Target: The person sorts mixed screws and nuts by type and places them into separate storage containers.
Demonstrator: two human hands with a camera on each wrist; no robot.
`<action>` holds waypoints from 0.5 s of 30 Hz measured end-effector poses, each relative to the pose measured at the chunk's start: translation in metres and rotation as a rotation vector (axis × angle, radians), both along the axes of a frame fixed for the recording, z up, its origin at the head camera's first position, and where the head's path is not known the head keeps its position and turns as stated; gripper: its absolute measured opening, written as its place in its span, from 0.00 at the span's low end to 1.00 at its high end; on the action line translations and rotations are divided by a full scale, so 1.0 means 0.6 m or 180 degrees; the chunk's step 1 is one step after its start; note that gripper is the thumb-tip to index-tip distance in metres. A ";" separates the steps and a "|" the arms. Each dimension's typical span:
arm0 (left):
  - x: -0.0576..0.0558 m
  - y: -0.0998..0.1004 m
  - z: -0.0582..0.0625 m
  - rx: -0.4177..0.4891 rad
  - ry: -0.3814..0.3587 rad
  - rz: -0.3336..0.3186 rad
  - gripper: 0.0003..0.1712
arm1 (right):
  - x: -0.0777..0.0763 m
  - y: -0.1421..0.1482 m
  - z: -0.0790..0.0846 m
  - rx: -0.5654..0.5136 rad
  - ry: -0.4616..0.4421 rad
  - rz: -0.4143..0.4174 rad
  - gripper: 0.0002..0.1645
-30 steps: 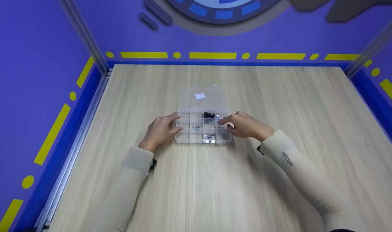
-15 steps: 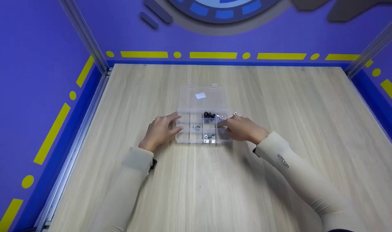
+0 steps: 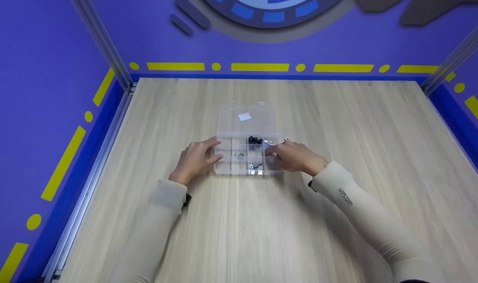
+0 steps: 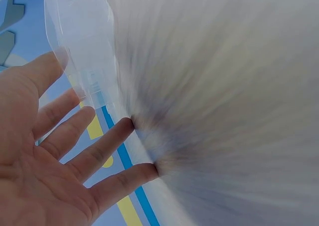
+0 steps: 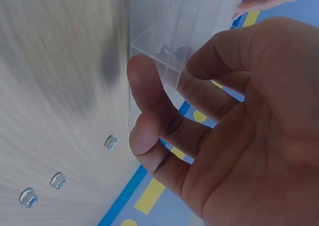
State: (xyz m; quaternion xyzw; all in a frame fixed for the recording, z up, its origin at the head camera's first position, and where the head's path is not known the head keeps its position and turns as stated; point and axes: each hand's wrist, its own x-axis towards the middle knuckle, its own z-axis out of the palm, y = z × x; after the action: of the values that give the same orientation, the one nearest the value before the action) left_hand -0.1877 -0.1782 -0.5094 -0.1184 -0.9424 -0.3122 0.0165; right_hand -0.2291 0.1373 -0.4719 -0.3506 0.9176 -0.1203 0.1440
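A clear plastic compartment box (image 3: 239, 171) lies open on the table, its lid (image 3: 258, 124) folded back. My left hand (image 3: 195, 159) rests at the box's left side with fingers spread, thumb and index fingertips at its wall. Over the right-hand compartments is my right hand (image 3: 298, 156), index finger reaching down inside and the other fingers bent. I cannot tell whether its fingertips pinch anything. Near that finger lie small silver parts (image 3: 268, 144). Other compartments hold black round pieces (image 3: 255, 140), small metal parts (image 3: 239, 155) and silver hardware (image 3: 255, 167).
Several small silver flanged pieces, such as this silver flanged piece (image 5: 28, 198), lie on the table beside the box. A white label (image 3: 244, 116) sits on the lid. Blue panels (image 3: 262, 51) enclose the wooden table (image 3: 242, 228) at the back and sides.
My right hand has shifted slightly left and toward me, its index finger deeper over the right compartments; it holds still over the last half second. My left hand and the box stay put.
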 end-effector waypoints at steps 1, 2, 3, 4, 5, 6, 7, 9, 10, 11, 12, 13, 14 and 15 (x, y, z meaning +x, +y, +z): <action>0.000 0.000 0.000 0.0001 0.0007 -0.0004 0.27 | 0.000 0.000 0.000 -0.0009 0.0001 0.0008 0.23; 0.000 -0.001 0.000 0.0002 0.0010 -0.0005 0.27 | 0.000 0.000 -0.001 -0.0012 0.0004 0.0015 0.22; -0.001 -0.001 -0.001 0.0006 0.0017 -0.0009 0.27 | -0.001 0.000 -0.001 -0.0016 0.0004 0.0024 0.20; -0.001 -0.001 -0.001 0.0007 0.0021 -0.0010 0.27 | -0.001 0.000 -0.001 -0.0023 0.0001 0.0027 0.20; -0.001 -0.001 -0.001 0.0008 0.0022 -0.0008 0.27 | -0.001 0.001 -0.002 -0.0034 -0.0003 0.0031 0.20; -0.001 -0.001 -0.001 0.0004 0.0022 -0.0006 0.27 | -0.002 0.001 -0.001 -0.0041 -0.0007 0.0036 0.20; 0.000 -0.001 -0.001 0.0002 0.0022 -0.0003 0.27 | -0.002 0.001 -0.001 -0.0051 -0.0015 0.0043 0.19; 0.000 -0.001 -0.001 -0.0002 0.0018 0.0005 0.26 | -0.003 0.001 -0.001 -0.0066 -0.0030 0.0053 0.19; 0.000 -0.001 -0.001 0.0000 0.0016 0.0008 0.26 | -0.003 0.001 -0.001 -0.0073 -0.0030 0.0059 0.20; 0.000 -0.001 -0.001 0.0000 0.0016 0.0011 0.26 | -0.003 0.002 -0.002 -0.0075 -0.0030 0.0062 0.20; 0.000 -0.001 -0.002 0.0000 0.0018 0.0009 0.26 | -0.004 0.002 -0.001 -0.0074 -0.0034 0.0063 0.20; 0.000 -0.001 -0.001 0.0001 0.0016 0.0009 0.27 | -0.004 0.002 -0.001 -0.0078 -0.0039 0.0062 0.20; 0.000 -0.001 -0.001 0.0001 0.0014 0.0009 0.27 | -0.004 0.002 -0.001 -0.0076 -0.0041 0.0061 0.21; 0.000 -0.001 -0.001 0.0001 0.0008 0.0015 0.27 | -0.004 0.002 -0.002 -0.0076 -0.0040 0.0063 0.22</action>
State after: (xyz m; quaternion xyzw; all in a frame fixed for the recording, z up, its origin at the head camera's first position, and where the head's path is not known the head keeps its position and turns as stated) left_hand -0.1877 -0.1787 -0.5102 -0.1167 -0.9426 -0.3122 0.0185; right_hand -0.2315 0.1383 -0.4730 -0.3605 0.9116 -0.1319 0.1467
